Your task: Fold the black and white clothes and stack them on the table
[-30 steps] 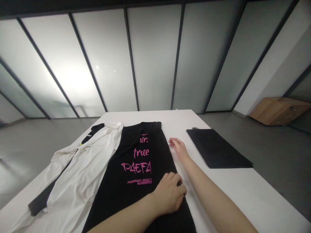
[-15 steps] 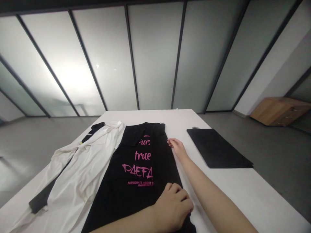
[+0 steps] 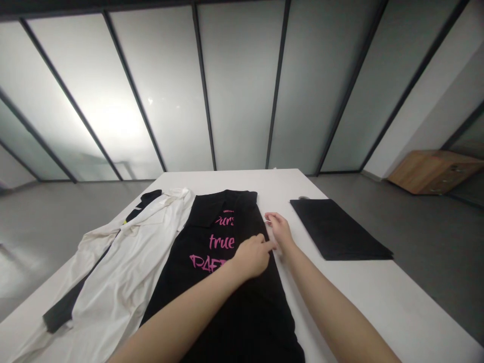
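A black T-shirt with pink lettering lies on the table, its right side folded inward over part of the print. My left hand is on the folded strip near the right edge, one finger stretched toward my right hand and the others bent; nothing shows in it. Just beyond that edge, by the shirt's upper part, my right hand has loosely bent fingers that are apart and appear to hold nothing. My left forearm covers the lower lettering.
A white long-sleeved garment lies left of the T-shirt, with a dark piece at its far end. On the right is a flat black rectangular stack on the white table. A wooden cabinet stands on the floor.
My left hand has slid away from me along the shirt's right side, up close to my right hand. My right hand has shifted slightly right, off the shirt's edge.
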Available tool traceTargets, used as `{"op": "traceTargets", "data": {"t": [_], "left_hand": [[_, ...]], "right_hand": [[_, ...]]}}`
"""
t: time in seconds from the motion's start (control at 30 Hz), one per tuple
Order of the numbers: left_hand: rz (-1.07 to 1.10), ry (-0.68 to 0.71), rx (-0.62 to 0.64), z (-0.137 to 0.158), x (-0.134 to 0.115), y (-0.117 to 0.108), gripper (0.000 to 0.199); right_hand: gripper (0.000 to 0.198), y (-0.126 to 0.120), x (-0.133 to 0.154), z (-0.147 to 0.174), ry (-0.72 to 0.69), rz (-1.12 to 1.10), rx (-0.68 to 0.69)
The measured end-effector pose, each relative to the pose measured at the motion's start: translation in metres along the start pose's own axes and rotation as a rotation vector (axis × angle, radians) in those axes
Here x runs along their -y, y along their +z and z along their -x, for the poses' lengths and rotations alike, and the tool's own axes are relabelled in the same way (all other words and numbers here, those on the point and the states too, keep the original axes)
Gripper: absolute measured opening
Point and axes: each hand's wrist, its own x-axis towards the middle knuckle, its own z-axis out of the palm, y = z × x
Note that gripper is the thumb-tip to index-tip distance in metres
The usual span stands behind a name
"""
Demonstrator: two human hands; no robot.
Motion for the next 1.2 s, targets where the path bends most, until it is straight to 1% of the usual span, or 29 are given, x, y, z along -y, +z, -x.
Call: {"op": "traceTargets", "data": {"t": [0.07, 0.13, 0.2, 0.33, 0.43, 0.57, 0.73, 0.8, 0.87, 1.0, 1.1, 1.2], "left_hand": [[-0.076, -0.001, 0.002, -0.018, 0.015, 0.000, 0.034], [-0.120, 0.030, 0.000, -0.027, 0.023, 0.006, 0.035], [-0.137, 0.043, -0.027, -0.027, 0.024, 0.018, 0.036], [-0.159, 0.015, -0.071, -0.019, 0.016, 0.038, 0.032], [-0.172, 0.036, -0.054, -0.014, 0.012, 0.042, 0.029], [-0.145, 0.126, -0.048, -0.004, 0.004, 0.042, 0.027], [-0.122, 0.234, -0.021, 0.021, -0.016, 0.045, 0.027], [-0.106, 0.276, -0.007, 0.032, -0.024, 0.046, 0.027], [-0.086, 0.319, 0.008, 0.042, -0.030, 0.047, 0.026], [-0.063, 0.386, 0.015, 0.053, -0.039, 0.050, 0.026], [-0.056, 0.381, 0.008, 0.054, -0.041, 0.053, 0.026], [-0.039, 0.363, 0.007, 0.053, -0.042, 0.056, 0.026]], "right_hand": [[0.039, -0.002, -0.004, -0.005, 0.010, -0.045, -0.040], [0.040, -0.005, -0.007, -0.009, 0.009, -0.077, -0.062], [0.040, -0.006, -0.009, -0.010, 0.004, -0.088, -0.066], [0.038, -0.004, -0.011, -0.008, -0.006, -0.041, -0.045], [0.036, -0.001, -0.009, -0.005, -0.026, 0.050, -0.008], [0.030, -0.001, -0.002, 0.001, -0.094, 0.224, 0.061], [0.019, -0.009, 0.003, 0.005, -0.193, 0.485, 0.135], [0.018, -0.013, 0.002, 0.004, -0.213, 0.582, 0.154], [0.023, -0.017, -0.002, 0.003, -0.222, 0.663, 0.169], [0.040, -0.021, -0.012, 0.001, -0.227, 0.781, 0.213], [0.048, -0.022, -0.021, -0.003, -0.214, 0.847, 0.244], [0.051, -0.022, -0.025, -0.013, -0.185, 0.909, 0.260]]}}
